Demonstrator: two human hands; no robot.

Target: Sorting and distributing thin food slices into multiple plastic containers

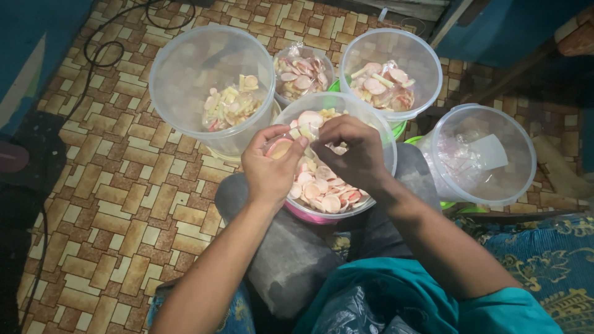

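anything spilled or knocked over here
Nothing is spilled: the crackers sit inside their tubs. The one oddity is the clear tub on the right, which lies tipped on its side with only plastic bags inside. The left hand and right hand work over the middle tub.

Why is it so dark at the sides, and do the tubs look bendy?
In the head view, light falls on the middle tub and both hands, left hand and right hand, while the corners fade into shadow; the wide lens curves the floor tiles and tub rims; the cloudy empty tub shows a soft glare.
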